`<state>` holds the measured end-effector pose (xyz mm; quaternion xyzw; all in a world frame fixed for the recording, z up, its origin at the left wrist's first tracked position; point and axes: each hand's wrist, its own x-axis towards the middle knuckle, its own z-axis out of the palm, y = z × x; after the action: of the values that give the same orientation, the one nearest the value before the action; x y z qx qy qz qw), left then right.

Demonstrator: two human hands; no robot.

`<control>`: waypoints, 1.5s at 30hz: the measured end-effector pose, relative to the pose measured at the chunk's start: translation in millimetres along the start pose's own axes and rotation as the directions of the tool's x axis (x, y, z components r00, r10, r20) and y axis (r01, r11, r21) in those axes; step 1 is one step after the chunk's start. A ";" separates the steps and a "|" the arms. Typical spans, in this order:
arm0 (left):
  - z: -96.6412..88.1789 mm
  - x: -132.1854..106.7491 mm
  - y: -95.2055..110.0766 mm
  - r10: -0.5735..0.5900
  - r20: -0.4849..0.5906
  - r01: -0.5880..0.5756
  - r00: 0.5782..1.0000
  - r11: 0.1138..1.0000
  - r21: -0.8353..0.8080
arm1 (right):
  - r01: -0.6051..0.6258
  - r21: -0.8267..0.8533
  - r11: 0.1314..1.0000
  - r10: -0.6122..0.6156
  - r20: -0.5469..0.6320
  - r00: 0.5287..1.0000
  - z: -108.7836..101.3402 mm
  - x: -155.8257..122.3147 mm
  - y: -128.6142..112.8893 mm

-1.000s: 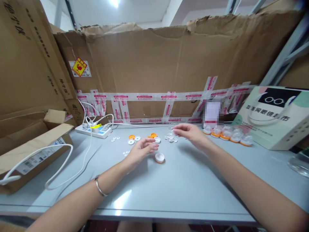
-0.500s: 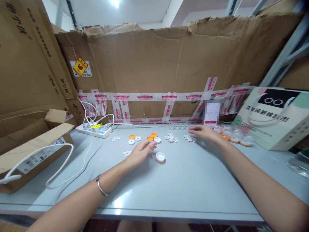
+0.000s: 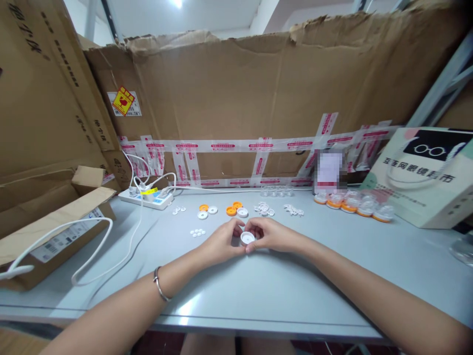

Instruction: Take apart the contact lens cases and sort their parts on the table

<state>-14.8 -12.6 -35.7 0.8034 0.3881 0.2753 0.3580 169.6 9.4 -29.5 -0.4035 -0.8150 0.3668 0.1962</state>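
A shallow white round plastic cup [image 3: 247,238] stands on the table in front of me, between my two hands. My left hand [image 3: 226,241] curves its fingers and thumb around its left side. From the right, my right hand [image 3: 268,234] closes around it, thumb at the near rim. Whether the right fingers also hold a small piece cannot be made out. Just behind are orange round cups [image 3: 231,211] with a white one [image 3: 242,212]. Small white wheel-like parts [image 3: 263,209] and more small white pieces [image 3: 293,210] lie to the back right.
Left of my hands lie small white discs [image 3: 197,232] and another orange and white group [image 3: 203,215]. A power strip [image 3: 146,198] with cables and an open carton [image 3: 55,236] are at left. Clear domed pieces with orange bases [image 3: 362,206], a phone [image 3: 328,172] and a paper bag [image 3: 424,177] stand right.
My right hand has come from the small white pieces at the back right to the white cup. My left hand has shifted slightly right and closed around the cup too.
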 end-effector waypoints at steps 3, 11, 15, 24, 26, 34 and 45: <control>-0.6 -1.2 -0.4 0.004 0.001 -0.004 1.000 1.000 0.027 | 0.030 0.012 0.999 -0.031 0.041 0.999 -2.8 -1.7 0.9; -6.4 -3.5 1.7 0.015 0.044 -0.018 0.999 0.998 0.063 | -0.015 0.042 0.999 0.013 0.055 0.998 -0.8 -5.6 -2.6; -7.3 -3.9 2.1 0.030 0.089 -0.033 0.996 0.999 0.038 | -0.075 0.042 0.996 0.072 0.053 0.996 3.4 -7.2 -7.0; -6.7 -5.1 2.1 0.082 0.117 -0.086 0.990 0.996 0.031 | -0.006 0.072 0.997 0.005 0.016 1.000 -0.1 -11.5 -17.5; -7.3 -5.1 3.6 0.061 0.126 -0.067 0.990 0.997 0.043 | 0.007 0.076 0.997 -0.008 0.012 1.000 -4.1 -13.4 -22.1; -13.0 -7.1 7.8 0.023 0.206 -0.025 0.978 1.000 0.008 | 0.040 0.069 0.997 -0.013 -0.348 0.937 -16.8 -7.0 -15.9; -17.9 -9.9 12.3 0.032 0.264 -0.049 0.964 0.997 0.057 | 0.097 -0.305 0.947 -0.217 -0.389 0.895 11.2 23.5 12.0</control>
<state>-27.9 -19.7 -17.1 0.8515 0.3292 0.1612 0.3749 154.9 28.2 -45.3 -0.4282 -0.8273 0.1368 0.3368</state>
